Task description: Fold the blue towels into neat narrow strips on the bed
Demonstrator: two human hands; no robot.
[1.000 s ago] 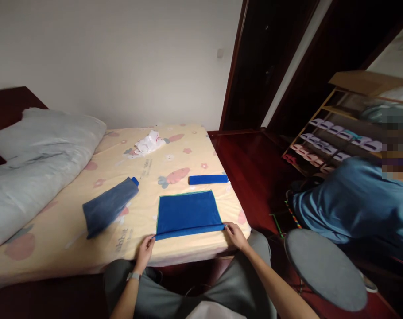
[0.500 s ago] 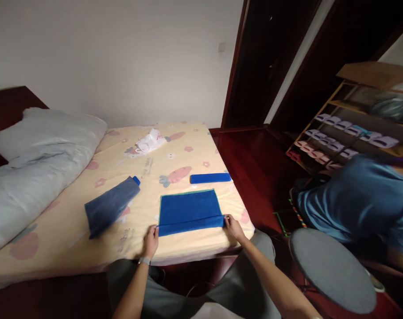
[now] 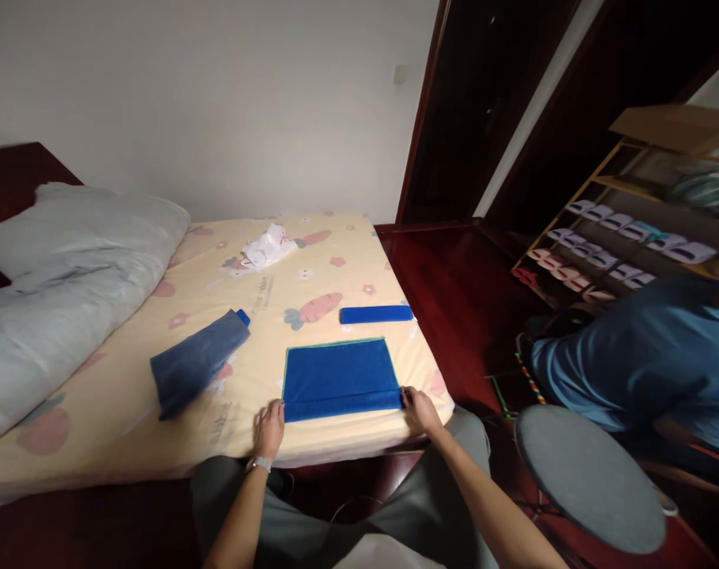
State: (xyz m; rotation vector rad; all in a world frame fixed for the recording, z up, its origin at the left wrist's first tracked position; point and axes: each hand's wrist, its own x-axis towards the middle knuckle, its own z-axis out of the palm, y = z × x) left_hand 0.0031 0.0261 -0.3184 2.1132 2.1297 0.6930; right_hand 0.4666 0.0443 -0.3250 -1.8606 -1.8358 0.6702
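A blue cloth [image 3: 339, 370] with green edging lies flat on the bed in front of me, its near edge folded over into a strip. My left hand [image 3: 270, 427] pinches the left end of that fold. At the right end, my right hand [image 3: 419, 408] has its fingers closed on the cloth's edge. Just beyond the cloth lies a narrow, neatly folded blue cloth [image 3: 376, 314]. Off to the left is a grey-blue folded cloth [image 3: 199, 363] with a bright blue end poking out at its top.
The bed [image 3: 336, 276] has a yellow carrot-print sheet. A white plastic bag [image 3: 269, 246] and a grey quilt [image 3: 80, 292] lie on it. To my right stand a round grey stool [image 3: 588, 478], a bent-over person in a blue shirt [image 3: 632, 356] and a slipper rack [image 3: 608, 186].
The folded strip along the cloth's near edge lies flatter now. Both hands stay at its ends with barely any shift. The person at the right has moved slightly.
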